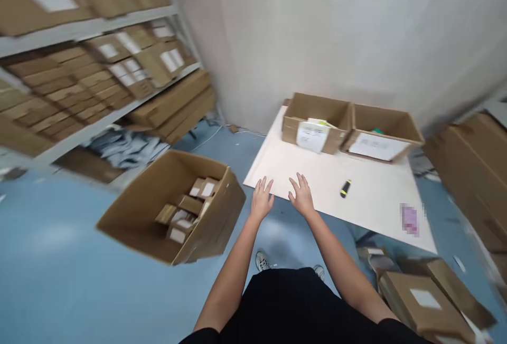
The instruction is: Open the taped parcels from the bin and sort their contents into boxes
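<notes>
My left hand (261,198) and my right hand (301,194) are stretched out side by side over the near edge of a white table (356,196). Both have fingers spread and hold nothing. A small black and yellow marker (346,188) lies on the table to the right of my right hand. Two open cardboard boxes with paper labels stand at the table's far edge, one on the left (317,122) and one on the right (382,134). A large open carton (174,207) with several small boxes inside sits on the blue floor to the left of my left hand.
Metal shelving (91,27) packed with flat cardboard boxes runs along the left. More cartons lie at the lower right (425,296) and along the right wall (475,170). A blurred pink item (410,219) lies on the table's right side.
</notes>
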Motion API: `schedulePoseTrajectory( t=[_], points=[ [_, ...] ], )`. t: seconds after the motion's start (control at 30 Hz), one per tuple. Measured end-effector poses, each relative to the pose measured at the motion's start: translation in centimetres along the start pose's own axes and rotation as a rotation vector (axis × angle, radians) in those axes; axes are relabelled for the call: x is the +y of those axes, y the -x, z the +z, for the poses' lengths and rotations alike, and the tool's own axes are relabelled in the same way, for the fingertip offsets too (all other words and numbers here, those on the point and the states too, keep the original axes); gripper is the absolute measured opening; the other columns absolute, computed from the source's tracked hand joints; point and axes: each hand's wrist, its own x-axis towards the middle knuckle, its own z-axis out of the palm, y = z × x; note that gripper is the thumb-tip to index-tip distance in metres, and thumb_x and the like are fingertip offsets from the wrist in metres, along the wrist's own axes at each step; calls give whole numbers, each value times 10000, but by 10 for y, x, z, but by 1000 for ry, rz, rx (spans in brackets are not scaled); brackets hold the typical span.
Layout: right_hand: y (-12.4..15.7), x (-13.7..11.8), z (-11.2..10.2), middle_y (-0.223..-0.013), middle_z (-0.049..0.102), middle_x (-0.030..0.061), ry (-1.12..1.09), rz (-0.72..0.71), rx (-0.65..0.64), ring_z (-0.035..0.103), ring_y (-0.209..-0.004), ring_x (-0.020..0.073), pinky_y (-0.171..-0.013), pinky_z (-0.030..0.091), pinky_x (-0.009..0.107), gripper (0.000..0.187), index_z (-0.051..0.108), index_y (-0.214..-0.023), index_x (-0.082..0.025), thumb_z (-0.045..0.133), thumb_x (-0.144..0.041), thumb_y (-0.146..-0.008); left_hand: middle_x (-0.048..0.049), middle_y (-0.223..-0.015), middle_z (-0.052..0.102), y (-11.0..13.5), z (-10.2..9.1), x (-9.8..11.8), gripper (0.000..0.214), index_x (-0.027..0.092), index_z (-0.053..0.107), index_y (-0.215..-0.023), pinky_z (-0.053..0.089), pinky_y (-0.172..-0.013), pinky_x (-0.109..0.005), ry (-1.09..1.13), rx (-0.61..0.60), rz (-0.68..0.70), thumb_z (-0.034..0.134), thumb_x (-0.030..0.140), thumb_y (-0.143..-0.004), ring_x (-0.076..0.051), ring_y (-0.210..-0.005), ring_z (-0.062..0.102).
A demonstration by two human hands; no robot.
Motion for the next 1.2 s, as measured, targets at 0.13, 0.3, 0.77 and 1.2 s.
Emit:
schedulePoseTrajectory(
  t=[0.13,0.3,0.77,1.2],
  points=[
    [-33,-107,73,-1722,280,145,-65,-204,-122,279,-1567,396,-1195,393,598,596,553,-1507,-200,606,-201,-914,-122,-1695,369,60,-61,-106,645,236,427,-1598,380,-1238,-546,-38,78,-224,546,253,-964,-343,-1570,315],
    [-59,-221,144,-1727,275,133,-122,-450,-279,285,-1567,382,-1220,372,581,644,543,-1524,-213,631,-188,-886,-139,-1647,430,142,-117,-208,651,229,419,-1594,379,-1242,-549,-78,227,-489,549,271,-958,-336,-1537,373],
    [-151,-343,341,-1700,324,154,-128,-719,-642,336,-1536,372,-1159,443,538,710,523,-1517,-207,666,-140,-825,-149,-1665,410,213,-98,-361,708,259,426,-1581,467,-1148,-545,21,252,-1081,628,299,-904,-359,-1490,431],
    [-152,-317,563,-1754,189,145,301,-495,-1373,245,-1571,361,-1154,415,487,888,354,-1643,-283,727,-185,-843,-171,-1737,258,175,52,-501,936,259,356,-1626,402,-1189,-434,453,-244,-1373,803,261,-804,-363,-1525,402]
  ],
)
